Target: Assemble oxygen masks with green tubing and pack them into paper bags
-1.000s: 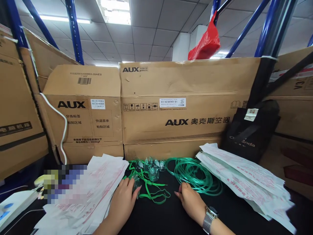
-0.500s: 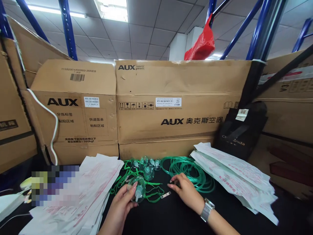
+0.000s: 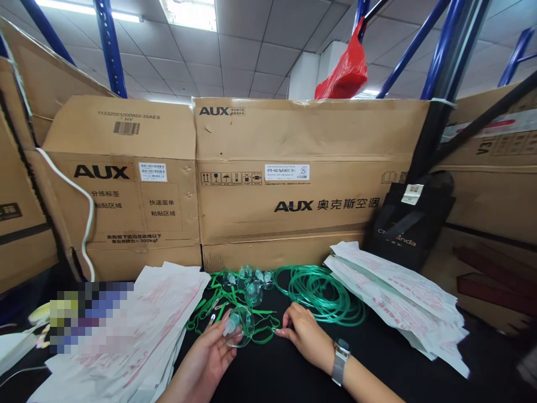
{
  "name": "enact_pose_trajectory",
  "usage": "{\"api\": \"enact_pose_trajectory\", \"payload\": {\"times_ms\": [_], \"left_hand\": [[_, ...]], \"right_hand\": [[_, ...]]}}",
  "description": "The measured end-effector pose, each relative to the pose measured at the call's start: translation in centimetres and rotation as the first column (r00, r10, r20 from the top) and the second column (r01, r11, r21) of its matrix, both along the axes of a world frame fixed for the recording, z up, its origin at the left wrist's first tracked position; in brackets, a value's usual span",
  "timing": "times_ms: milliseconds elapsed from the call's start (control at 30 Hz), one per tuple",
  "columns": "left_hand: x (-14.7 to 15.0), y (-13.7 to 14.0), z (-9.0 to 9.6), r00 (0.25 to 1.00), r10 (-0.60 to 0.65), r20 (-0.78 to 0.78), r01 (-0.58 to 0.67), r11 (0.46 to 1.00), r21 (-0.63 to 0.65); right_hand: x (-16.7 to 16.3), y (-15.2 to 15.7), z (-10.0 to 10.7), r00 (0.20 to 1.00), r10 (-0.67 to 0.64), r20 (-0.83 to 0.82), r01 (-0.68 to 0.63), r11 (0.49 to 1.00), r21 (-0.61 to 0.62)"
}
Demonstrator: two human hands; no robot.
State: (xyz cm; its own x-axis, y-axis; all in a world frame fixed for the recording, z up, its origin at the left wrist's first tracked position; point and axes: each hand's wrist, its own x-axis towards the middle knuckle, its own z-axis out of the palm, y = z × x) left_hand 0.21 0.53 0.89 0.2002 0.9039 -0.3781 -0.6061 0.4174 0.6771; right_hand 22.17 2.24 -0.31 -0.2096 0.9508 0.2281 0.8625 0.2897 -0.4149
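My left hand (image 3: 212, 347) holds a clear oxygen mask (image 3: 245, 334) between thumb and fingers, its pale green connector (image 3: 231, 323) pointing up and left. Around the mask lie thin green elastic straps (image 3: 262, 334). My right hand (image 3: 308, 333) is low over the black table, thumb and forefinger drawn together at the end of a strap loop. The small metal strip there is almost wholly hidden by these fingertips. Behind the hands, several more clear masks (image 3: 253, 292) sit in a cluster with tangled green straps. Coiled green tubing (image 3: 321, 296) lies just beyond my right hand.
White printed paper bags are stacked at left (image 3: 126, 330) and right (image 3: 398, 308). Large cardboard boxes (image 3: 289, 140) form a wall behind the table. A black bag (image 3: 406, 229) stands at the back right. A white cable (image 3: 89, 224) hangs at left.
My left hand has turned the mask, so its connector now points up-left instead of down. My right hand has moved left and down, its fingertips closing over the metal strip. The view shifted slightly.
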Motion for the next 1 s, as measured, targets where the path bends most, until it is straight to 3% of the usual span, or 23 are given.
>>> {"api": "enact_pose_trajectory", "payload": {"times_ms": [400,833,1000], "left_hand": [[-0.1,0.4,-0.3,0.999,0.026,0.019,-0.025,0.999,-0.037],[0.0,0.4,-0.2,0.999,0.051,0.016,-0.05,0.996,-0.08],[-0.1,0.5,-0.2,0.998,0.065,0.017,-0.063,0.995,-0.079]], "right_hand": [[-0.1,0.4,-0.9,0.999,0.047,0.016,-0.049,0.985,0.164],[-0.4,0.6,-1.4,0.998,0.055,-0.016,-0.051,0.985,0.166],[0.8,0.9,-0.3,0.998,0.033,-0.055,-0.024,0.985,0.168]]}}
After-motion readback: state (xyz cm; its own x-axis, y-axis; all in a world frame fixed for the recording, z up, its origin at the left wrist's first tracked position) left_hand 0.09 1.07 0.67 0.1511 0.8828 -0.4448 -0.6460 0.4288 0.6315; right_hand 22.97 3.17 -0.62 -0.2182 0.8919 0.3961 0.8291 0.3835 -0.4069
